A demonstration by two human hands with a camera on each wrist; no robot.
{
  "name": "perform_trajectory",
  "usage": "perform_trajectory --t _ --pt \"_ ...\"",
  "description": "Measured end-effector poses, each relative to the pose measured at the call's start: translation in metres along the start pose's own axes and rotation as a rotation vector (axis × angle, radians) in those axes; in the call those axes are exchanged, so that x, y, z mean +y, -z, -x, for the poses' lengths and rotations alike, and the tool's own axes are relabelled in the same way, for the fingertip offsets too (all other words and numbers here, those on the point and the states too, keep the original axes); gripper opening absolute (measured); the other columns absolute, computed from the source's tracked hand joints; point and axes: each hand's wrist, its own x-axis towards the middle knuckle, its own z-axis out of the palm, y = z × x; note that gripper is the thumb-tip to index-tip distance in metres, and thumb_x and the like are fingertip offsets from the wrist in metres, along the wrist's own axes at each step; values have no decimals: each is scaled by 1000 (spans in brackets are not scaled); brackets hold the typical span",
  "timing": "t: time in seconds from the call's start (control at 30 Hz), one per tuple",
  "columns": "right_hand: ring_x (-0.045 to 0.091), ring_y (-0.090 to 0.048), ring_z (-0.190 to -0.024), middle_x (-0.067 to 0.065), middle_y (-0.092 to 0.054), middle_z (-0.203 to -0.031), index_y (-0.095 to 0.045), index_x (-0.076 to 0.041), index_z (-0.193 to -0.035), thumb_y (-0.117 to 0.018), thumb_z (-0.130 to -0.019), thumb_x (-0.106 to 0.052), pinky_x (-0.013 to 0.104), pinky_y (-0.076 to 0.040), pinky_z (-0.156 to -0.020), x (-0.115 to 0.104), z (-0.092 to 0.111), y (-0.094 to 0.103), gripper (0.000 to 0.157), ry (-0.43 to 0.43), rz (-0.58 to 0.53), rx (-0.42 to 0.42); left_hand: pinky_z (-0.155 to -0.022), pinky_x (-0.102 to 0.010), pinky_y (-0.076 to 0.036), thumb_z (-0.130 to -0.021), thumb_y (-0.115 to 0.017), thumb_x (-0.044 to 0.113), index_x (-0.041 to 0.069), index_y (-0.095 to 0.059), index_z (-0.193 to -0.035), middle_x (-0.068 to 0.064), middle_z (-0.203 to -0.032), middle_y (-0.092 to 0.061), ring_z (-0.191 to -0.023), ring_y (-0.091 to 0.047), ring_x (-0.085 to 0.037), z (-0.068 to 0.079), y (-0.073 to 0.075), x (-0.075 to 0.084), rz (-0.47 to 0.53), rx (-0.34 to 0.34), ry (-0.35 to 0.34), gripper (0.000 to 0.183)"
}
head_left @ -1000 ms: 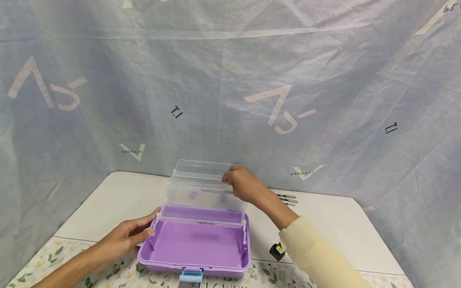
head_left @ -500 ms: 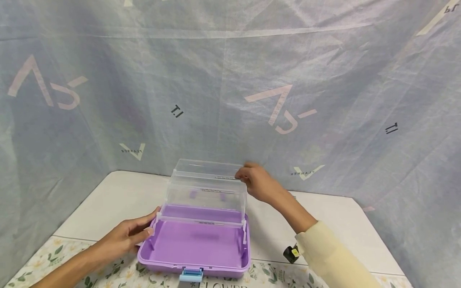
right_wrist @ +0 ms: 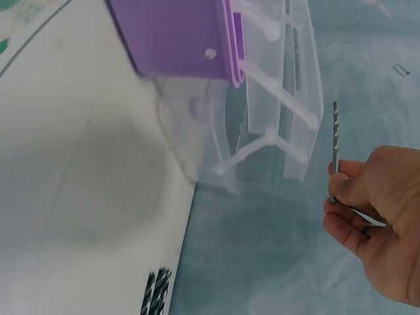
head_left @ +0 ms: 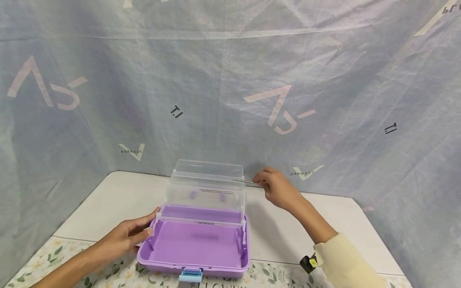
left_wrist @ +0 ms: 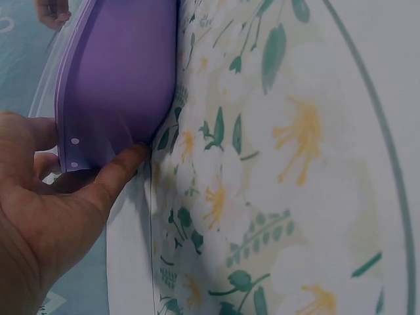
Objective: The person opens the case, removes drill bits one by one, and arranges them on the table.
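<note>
Low in the head view stands an open purple box (head_left: 201, 244) with a blue latch (head_left: 191, 275) and clear fold-out trays (head_left: 207, 182). My left hand (head_left: 124, 236) grips its left side; in the left wrist view the thumb lies against the purple wall (left_wrist: 121, 72). My right hand (head_left: 277, 190) is just right of the upper tray, pinching a thin drill bit (right_wrist: 336, 131) between thumb and fingers. A second shiny sliver shows between those fingers, too little seen to name. One drill bit (head_left: 216, 191) lies in a middle tray, and another (head_left: 210, 223) in the lower tray.
Several dark drill bits (right_wrist: 156, 292) lie on the white table (right_wrist: 72, 216) near its back edge. Flowered cloth (head_left: 61, 256) covers the table's front. A grey printed curtain (head_left: 216, 100) hangs behind. A black wrist camera (head_left: 307, 264) is by the right sleeve.
My right hand has drawn back to the right from above the upper tray, still pinching a drill bit. My left hand and the box have stayed put.
</note>
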Motion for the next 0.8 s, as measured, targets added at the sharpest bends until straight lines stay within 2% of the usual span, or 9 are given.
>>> perform_trajectory --t 0.2,0.3,0.5,0.67,0.8 --pt "22 -70 -99 9 -76 -117 -82 -2 -121 -62 -106 13 39 -64 -84 11 19 11 29 -74 -5 -18 -94 -44 -72 -122 -53 22 2 -5 -178 -37 -180 -1 -127 -74 -15 0 0 2 5 -11 -10 77" --pt "23 -72 -101 9 -77 -119 -82 -2 -121 -62 -106 13 41 -65 -86 19 27 16 29 -90 -5 -8 -93 -45 -72 -122 -53 22 1 -4 -178 -41 -179 -4 -126 -75 -17 0 0 2 5 -16 -19 77" --pt "19 -68 -96 8 -77 -115 -83 -6 -120 -64 -107 11 38 -62 -81 35 42 24 28 -127 29 15 -92 -45 -72 -122 -53 23 3 -4 -179 -44 -177 -11 -125 -76 -21 0 -1 2 1 -11 -14 78" --pt "18 -67 -92 6 -77 -108 -83 -7 -113 -66 -105 12 36 -60 -76 50 57 21 27 -121 77 24 -93 -46 -72 -122 -53 22 3 -3 -179 -42 -178 -5 -126 -76 -20 0 0 1 13 -17 -12 78" --pt "18 -69 -92 6 -77 -107 -83 -7 -110 -69 -102 12 35 -62 -76 63 71 13 25 -145 85 6 -94 -46 -71 -122 -53 23 3 -3 -179 -42 -178 -5 -131 -73 -26 0 0 0 17 -23 -6 78"
